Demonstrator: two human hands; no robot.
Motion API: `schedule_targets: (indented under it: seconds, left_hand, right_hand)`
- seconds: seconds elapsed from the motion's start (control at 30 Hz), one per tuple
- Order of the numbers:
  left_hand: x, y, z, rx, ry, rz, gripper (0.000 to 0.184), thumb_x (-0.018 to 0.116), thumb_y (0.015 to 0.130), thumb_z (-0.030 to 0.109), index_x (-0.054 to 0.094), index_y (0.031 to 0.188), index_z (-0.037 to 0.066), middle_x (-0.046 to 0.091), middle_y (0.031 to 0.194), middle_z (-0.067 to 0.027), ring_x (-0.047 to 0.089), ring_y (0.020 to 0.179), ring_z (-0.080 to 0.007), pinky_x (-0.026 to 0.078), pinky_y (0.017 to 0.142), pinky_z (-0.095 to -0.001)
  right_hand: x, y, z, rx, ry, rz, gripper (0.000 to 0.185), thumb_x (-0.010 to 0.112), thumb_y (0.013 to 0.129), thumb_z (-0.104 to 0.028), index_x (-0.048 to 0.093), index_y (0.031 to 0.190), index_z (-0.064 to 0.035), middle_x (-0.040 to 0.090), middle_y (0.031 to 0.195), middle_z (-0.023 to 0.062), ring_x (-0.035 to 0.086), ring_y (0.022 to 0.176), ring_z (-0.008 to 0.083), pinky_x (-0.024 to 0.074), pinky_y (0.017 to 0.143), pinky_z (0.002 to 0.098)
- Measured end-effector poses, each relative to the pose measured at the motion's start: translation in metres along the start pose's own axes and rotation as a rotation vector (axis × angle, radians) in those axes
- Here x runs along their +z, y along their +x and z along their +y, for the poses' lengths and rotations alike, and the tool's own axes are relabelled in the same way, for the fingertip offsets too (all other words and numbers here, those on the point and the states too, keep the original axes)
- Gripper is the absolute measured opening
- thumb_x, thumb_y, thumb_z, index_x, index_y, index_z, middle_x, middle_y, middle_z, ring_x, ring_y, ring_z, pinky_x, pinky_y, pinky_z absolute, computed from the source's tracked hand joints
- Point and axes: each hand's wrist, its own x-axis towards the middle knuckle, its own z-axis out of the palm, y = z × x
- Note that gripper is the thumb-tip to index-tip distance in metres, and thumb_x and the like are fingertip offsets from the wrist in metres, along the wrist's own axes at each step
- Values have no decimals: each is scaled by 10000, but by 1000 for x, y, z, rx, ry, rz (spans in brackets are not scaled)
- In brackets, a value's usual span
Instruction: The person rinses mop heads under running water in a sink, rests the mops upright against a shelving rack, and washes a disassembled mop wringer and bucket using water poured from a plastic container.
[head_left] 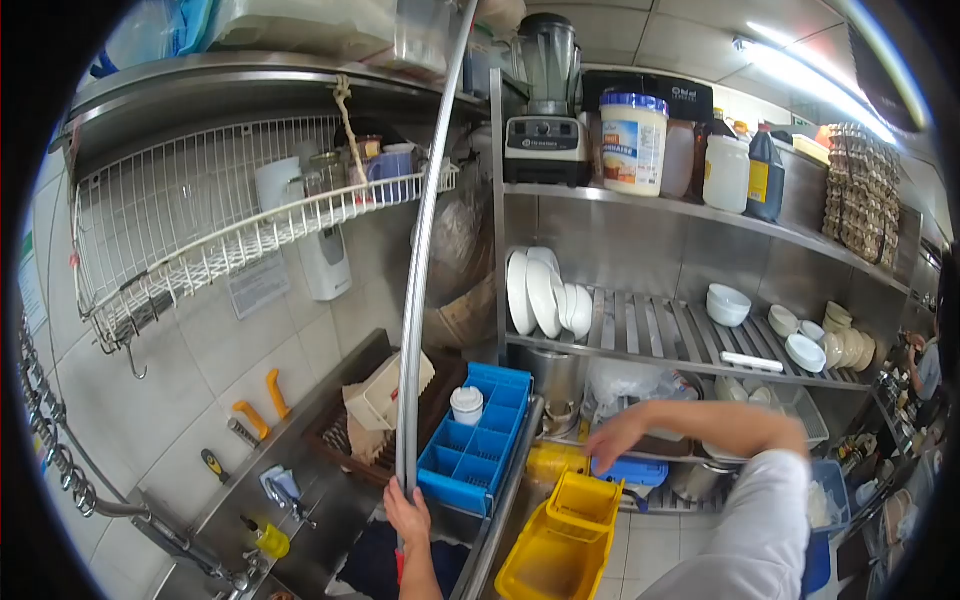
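My left hand (408,515) is wrapped round long metal poles (411,340) that rise steeply from the sink past the top of the view. Lower down, two run side by side; a red part shows below the hand. Dark cloth (365,560) lies in the sink beside that hand. My right hand (617,437) reaches out over the yellow mop bucket (550,550), its fingers loosely stretched downward near the yellow wringer (582,508). Whether the fingertips touch the wringer is unclear. Left of the bucket, a blue divided rack (460,465) holds a white lidded cup (467,405).
A white wire rack (250,230) hangs on the left wall above the sink. Steel shelving (650,350) on the right carries plates, bowls, jars and a blender (547,100). A brown crate (350,445) stands behind the sink. A spray hose (70,440) hangs at far left.
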Motion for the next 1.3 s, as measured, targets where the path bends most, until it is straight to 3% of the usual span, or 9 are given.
schedule_targets:
  seconds: [0.1,0.17,0.27,0.33,0.4,0.57,0.83,1.03,1.3]
  left_hand:
    - [3,5,-7,-3,39,-14,612,692,867,213,441,1410,82,493,1344,-259,491,1213,-455,412,1002,-516]
    - [-4,8,4,5,10,39,630,675,864,188,427,1427,55,498,1327,-288,500,1187,-475,412,1006,-512]
    - [7,11,3,113,-129,130,592,652,891,206,440,1423,55,491,1355,-286,480,1241,-467,381,1057,-510]
    - [12,5,4,155,-120,110,557,632,914,198,440,1401,11,500,1347,-279,477,1247,-459,379,1057,-497]
    - [16,-2,1,78,-69,46,571,645,909,200,434,1406,16,507,1331,-278,481,1231,-461,378,1053,-495]
    - [15,-14,16,82,40,112,648,693,857,181,417,1426,39,481,1361,-261,459,1255,-441,368,1063,-496]
    - [-7,-118,53,-203,-546,-348,566,697,851,126,479,1365,31,481,1360,-189,568,1144,-308,478,946,-424]
    - [-16,-90,129,76,-17,59,934,792,804,337,258,1510,42,202,1518,-347,310,1371,-516,309,1093,-566]
    - [44,-12,146,10,160,204,1140,793,754,540,143,1542,34,105,1522,-411,151,1421,-558,227,1112,-613]
  right_hand:
    - [79,-64,79,467,436,-387,389,644,907,-507,578,820,-133,431,621,-20,482,546,180,424,464,347]
    - [159,-96,56,795,306,-387,387,598,944,-506,671,1047,-140,591,765,9,582,764,171,513,634,387]
    - [294,-34,87,285,356,-496,414,518,1011,-422,623,1222,-81,649,1082,71,642,977,226,527,876,399]
    - [431,87,181,-617,41,238,407,519,1017,-390,619,1222,-52,652,1218,122,579,1161,259,433,1020,384]
    - [328,87,11,-226,255,263,348,535,1011,-295,620,1230,-38,654,1214,130,605,1135,275,469,988,385]
    - [247,129,-68,-306,553,542,350,628,945,-318,615,1168,-47,681,1064,116,648,984,240,511,877,355]
    - [244,129,107,136,-106,410,442,594,892,-370,638,1193,-49,638,1221,195,603,1133,369,481,972,432]
    - [246,107,238,829,168,444,448,609,804,-314,664,1108,11,684,1103,240,659,1065,365,538,887,430]
    - [284,158,302,720,735,533,392,684,819,-352,646,931,22,657,770,159,661,632,266,581,533,402]
